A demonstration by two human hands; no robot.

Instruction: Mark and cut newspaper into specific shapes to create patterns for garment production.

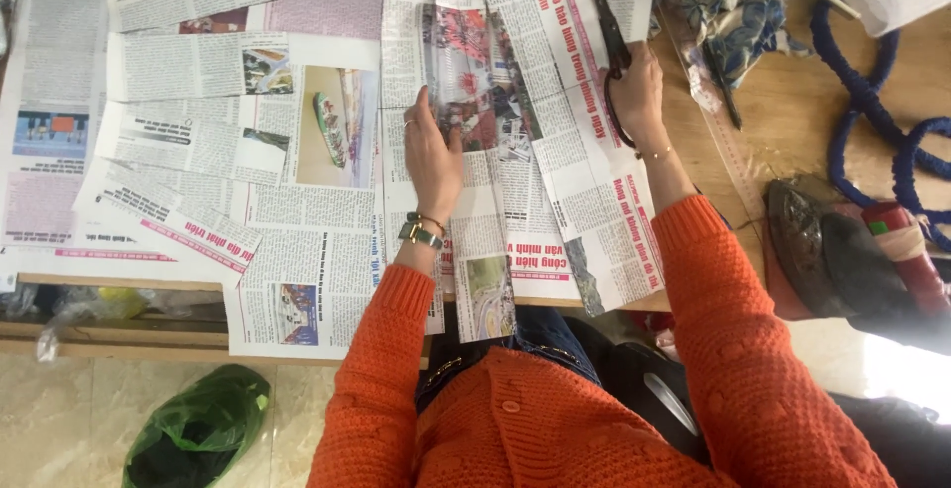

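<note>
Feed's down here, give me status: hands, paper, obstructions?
Left hand flat on folded newspaper. Right hand grips scissors. Ruler lies beside.

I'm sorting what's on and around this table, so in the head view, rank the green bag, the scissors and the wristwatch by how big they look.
1. Green bag, though it lies on the floor, farther from the camera, so it is likely bigger than it looks.
2. Scissors, in the right hand.
3. Wristwatch, on the left wrist.

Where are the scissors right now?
In the head view, the black scissors are at upper right of centre, held in the right hand, blades pointing away over the folded newspaper, beside the patterned cloth.
</note>
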